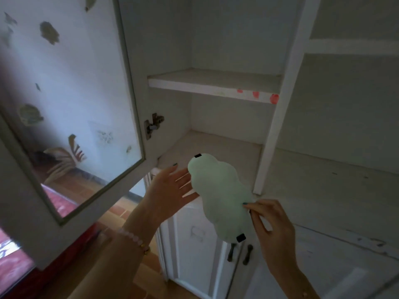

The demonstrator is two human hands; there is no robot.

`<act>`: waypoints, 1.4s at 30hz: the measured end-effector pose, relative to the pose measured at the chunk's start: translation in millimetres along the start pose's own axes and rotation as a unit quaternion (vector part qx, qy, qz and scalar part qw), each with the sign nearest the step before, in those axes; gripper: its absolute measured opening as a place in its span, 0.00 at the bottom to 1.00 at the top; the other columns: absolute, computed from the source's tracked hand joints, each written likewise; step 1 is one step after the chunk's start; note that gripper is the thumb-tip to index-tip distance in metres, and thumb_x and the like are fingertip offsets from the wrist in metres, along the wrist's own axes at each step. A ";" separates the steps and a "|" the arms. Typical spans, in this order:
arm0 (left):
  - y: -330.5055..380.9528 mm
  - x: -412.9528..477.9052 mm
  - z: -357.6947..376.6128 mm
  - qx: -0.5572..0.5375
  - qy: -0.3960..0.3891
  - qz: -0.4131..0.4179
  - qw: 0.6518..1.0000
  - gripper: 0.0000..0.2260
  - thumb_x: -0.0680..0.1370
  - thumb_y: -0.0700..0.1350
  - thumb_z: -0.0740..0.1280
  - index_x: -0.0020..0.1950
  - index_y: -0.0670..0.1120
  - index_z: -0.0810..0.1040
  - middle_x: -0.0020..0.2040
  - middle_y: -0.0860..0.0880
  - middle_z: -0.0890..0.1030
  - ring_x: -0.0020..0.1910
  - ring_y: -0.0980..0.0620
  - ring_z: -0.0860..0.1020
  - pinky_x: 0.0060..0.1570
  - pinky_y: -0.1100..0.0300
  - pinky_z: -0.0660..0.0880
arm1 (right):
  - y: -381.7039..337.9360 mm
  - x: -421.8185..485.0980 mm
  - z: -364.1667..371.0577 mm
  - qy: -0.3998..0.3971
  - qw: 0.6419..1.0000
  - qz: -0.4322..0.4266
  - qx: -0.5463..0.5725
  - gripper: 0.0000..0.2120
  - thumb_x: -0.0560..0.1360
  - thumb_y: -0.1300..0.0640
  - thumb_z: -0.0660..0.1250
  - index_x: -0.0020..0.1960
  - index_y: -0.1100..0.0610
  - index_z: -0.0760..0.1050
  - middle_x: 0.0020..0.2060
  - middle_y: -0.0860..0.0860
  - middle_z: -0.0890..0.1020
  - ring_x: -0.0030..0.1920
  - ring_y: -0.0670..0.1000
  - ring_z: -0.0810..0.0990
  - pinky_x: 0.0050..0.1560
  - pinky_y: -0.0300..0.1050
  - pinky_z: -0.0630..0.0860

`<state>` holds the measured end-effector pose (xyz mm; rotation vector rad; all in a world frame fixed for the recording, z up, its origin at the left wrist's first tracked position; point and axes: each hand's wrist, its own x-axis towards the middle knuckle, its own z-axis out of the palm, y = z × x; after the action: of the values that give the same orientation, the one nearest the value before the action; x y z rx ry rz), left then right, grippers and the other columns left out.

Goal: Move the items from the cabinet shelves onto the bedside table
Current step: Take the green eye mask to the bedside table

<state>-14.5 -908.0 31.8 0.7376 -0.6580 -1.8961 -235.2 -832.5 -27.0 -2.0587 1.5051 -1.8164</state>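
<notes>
A pale green, cloud-shaped soft eye mask [218, 195] with black strap tabs at both ends hangs in the air in front of the white cabinet's lower shelf [226, 147]. My right hand [272, 229] pinches its right edge between thumb and fingers. My left hand [170, 190] is spread flat, palm up, its fingertips against the mask's left side or under it. The lower shelf and the upper shelf [211, 83] show nothing on them.
The cabinet's glass door [71, 117] with leaf stickers stands swung out at the left, close to my left arm. A white upright [278, 117] splits off another shelved bay at the right. Below are white doors with dark handles [239, 253]. Wooden floor lies underneath.
</notes>
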 end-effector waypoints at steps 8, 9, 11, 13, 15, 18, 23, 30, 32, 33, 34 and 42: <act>-26.7 -69.1 -64.0 -0.036 0.111 0.029 0.993 0.19 0.69 0.50 0.62 0.56 0.43 0.76 0.50 0.46 0.79 0.46 0.47 0.80 0.41 0.52 0.79 | -27.2 -51.5 28.4 -0.168 0.945 0.192 0.204 0.19 0.75 0.67 0.65 0.42 0.43 0.80 0.33 0.42 0.82 0.32 0.43 0.78 0.33 0.34 0.75; -29.6 -80.8 -74.1 -0.059 0.112 0.045 0.991 0.21 0.70 0.50 0.62 0.59 0.42 0.75 0.51 0.47 0.79 0.48 0.48 0.79 0.44 0.52 0.78 | -31.5 -58.4 33.7 -0.191 0.927 0.225 0.232 0.18 0.75 0.67 0.64 0.42 0.45 0.81 0.33 0.48 0.82 0.33 0.49 0.79 0.36 0.40 0.78; -33.8 -105.7 -94.2 -0.098 0.116 0.018 0.988 0.21 0.75 0.45 0.61 0.66 0.37 0.71 0.53 0.60 0.77 0.57 0.64 0.74 0.60 0.60 0.70 | -42.4 -72.0 44.3 -0.239 0.886 0.289 0.271 0.17 0.76 0.69 0.61 0.43 0.49 0.81 0.34 0.51 0.82 0.37 0.57 0.79 0.40 0.46 0.80; -49.9 -133.0 -124.5 -0.021 0.134 0.027 0.990 0.17 0.81 0.35 0.53 0.69 0.31 0.62 0.47 0.77 0.73 0.58 0.79 0.64 0.62 0.75 0.58 | -55.0 -85.2 54.0 -0.289 0.853 0.320 0.293 0.15 0.75 0.69 0.62 0.43 0.50 0.80 0.38 0.44 0.84 0.42 0.50 0.82 0.43 0.41 0.80; -55.7 -161.6 -140.1 -0.103 0.109 0.043 0.988 0.17 0.81 0.37 0.51 0.68 0.32 0.65 0.47 0.72 0.78 0.56 0.70 0.73 0.60 0.70 0.65 | -69.1 -96.5 62.8 -0.324 0.840 0.323 0.292 0.13 0.73 0.68 0.65 0.43 0.50 0.80 0.40 0.41 0.84 0.45 0.47 0.82 0.45 0.43 0.80; -55.5 -210.7 -145.3 -0.060 0.212 0.115 0.969 0.19 0.68 0.50 0.66 0.53 0.40 0.82 0.46 0.46 0.83 0.45 0.46 0.81 0.49 0.51 0.76 | -93.1 -113.6 73.8 -0.367 0.815 0.335 0.297 0.14 0.72 0.69 0.66 0.43 0.51 0.81 0.40 0.42 0.84 0.47 0.49 0.82 0.47 0.48 0.79; -63.0 -297.6 -148.9 -0.072 0.276 0.186 0.940 0.29 0.57 0.50 0.78 0.55 0.39 0.81 0.51 0.42 0.82 0.49 0.42 0.80 0.56 0.46 0.71 | -147.5 -143.7 82.7 -0.422 0.789 0.308 0.322 0.12 0.71 0.69 0.67 0.45 0.54 0.81 0.41 0.47 0.84 0.46 0.46 0.82 0.44 0.41 0.80; -97.6 -439.7 -163.0 -0.152 0.378 0.241 0.881 0.18 0.73 0.50 0.62 0.57 0.40 0.78 0.51 0.43 0.80 0.49 0.44 0.78 0.53 0.48 0.72 | -237.3 -217.6 75.8 -0.507 0.727 0.268 0.378 0.14 0.71 0.66 0.70 0.52 0.51 0.77 0.43 0.47 0.84 0.47 0.47 0.83 0.41 0.44 0.81; -115.9 -486.0 -164.6 -0.163 0.399 0.251 0.867 0.17 0.74 0.50 0.61 0.56 0.41 0.79 0.49 0.43 0.81 0.47 0.44 0.79 0.49 0.50 0.75 | -264.9 -245.3 66.8 -0.538 0.709 0.256 0.378 0.17 0.71 0.64 0.70 0.55 0.47 0.76 0.45 0.47 0.84 0.48 0.48 0.83 0.41 0.45 0.81; -125.5 -510.0 -164.2 -0.170 0.409 0.256 0.859 0.16 0.75 0.50 0.61 0.55 0.41 0.79 0.48 0.43 0.81 0.45 0.45 0.80 0.47 0.51 0.76 | -279.5 -259.5 61.2 -0.550 0.700 0.251 0.379 0.18 0.71 0.63 0.70 0.56 0.46 0.74 0.45 0.46 0.84 0.47 0.47 0.82 0.40 0.42 0.81; -134.5 -533.8 -163.6 -0.177 0.419 0.261 0.852 0.16 0.76 0.50 0.60 0.55 0.41 0.79 0.47 0.43 0.82 0.44 0.45 0.80 0.45 0.52 0.77 | -293.8 -273.2 55.4 -0.562 0.690 0.248 0.382 0.19 0.71 0.63 0.71 0.57 0.46 0.73 0.45 0.45 0.83 0.47 0.45 0.82 0.39 0.40 0.80; -205.1 -710.1 -143.0 -0.229 0.497 0.341 0.765 0.18 0.78 0.49 0.58 0.62 0.41 0.75 0.48 0.44 0.80 0.43 0.48 0.78 0.42 0.55 0.75 | -403.6 -374.0 15.5 -0.688 0.564 0.215 0.402 0.17 0.71 0.63 0.70 0.56 0.47 0.75 0.43 0.43 0.84 0.44 0.39 0.81 0.34 0.32 0.77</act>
<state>221.8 -199.1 -60.3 0.8795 0.2280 -0.7249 79.9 -385.3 -87.5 -1.4682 0.3883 -0.1478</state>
